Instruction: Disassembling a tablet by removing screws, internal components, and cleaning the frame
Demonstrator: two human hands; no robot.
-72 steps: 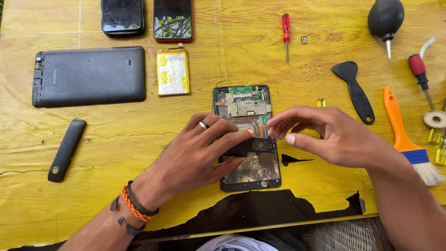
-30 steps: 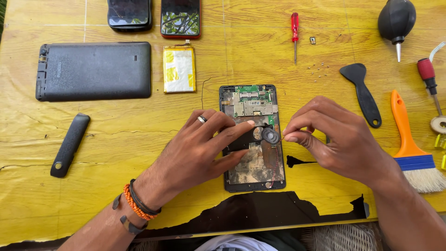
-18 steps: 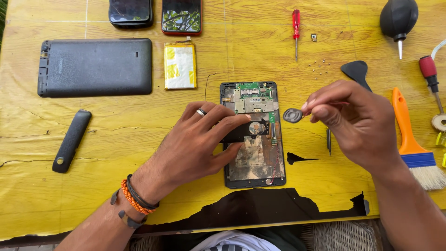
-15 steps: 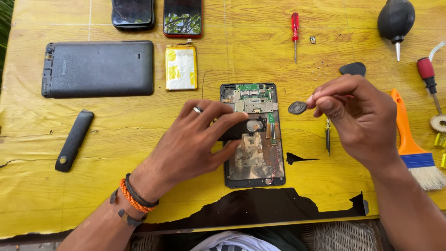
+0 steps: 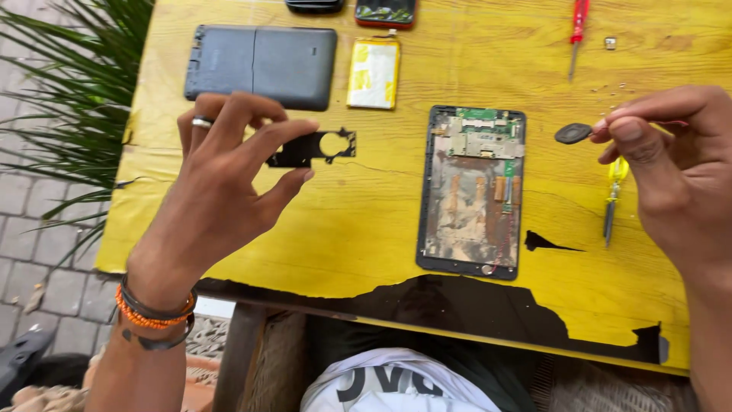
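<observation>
An opened tablet (image 5: 473,191) lies on the yellow wooden table (image 5: 366,229) with its circuit board and inner frame showing. My left hand (image 5: 221,183) is raised to the left of it and pinches a thin black bracket (image 5: 313,146) with a round hole. My right hand (image 5: 679,175) is at the right and holds a small dark round part (image 5: 573,133) between thumb and fingertip, just right of the tablet's top corner. A ring is on my left hand and bands are on that wrist.
The grey back cover (image 5: 263,65) and a yellow-silver battery (image 5: 374,72) lie at the back. A red screwdriver (image 5: 577,27) lies far right, a yellow-handled tool (image 5: 612,198) under my right hand. Two phones (image 5: 385,11) sit at the far edge. Plant leaves (image 5: 69,122) hang left.
My left hand has left the tablet and lifted away to the left with the black bracket. My right hand has carried the round part off the board to the right. The view has shifted left.
</observation>
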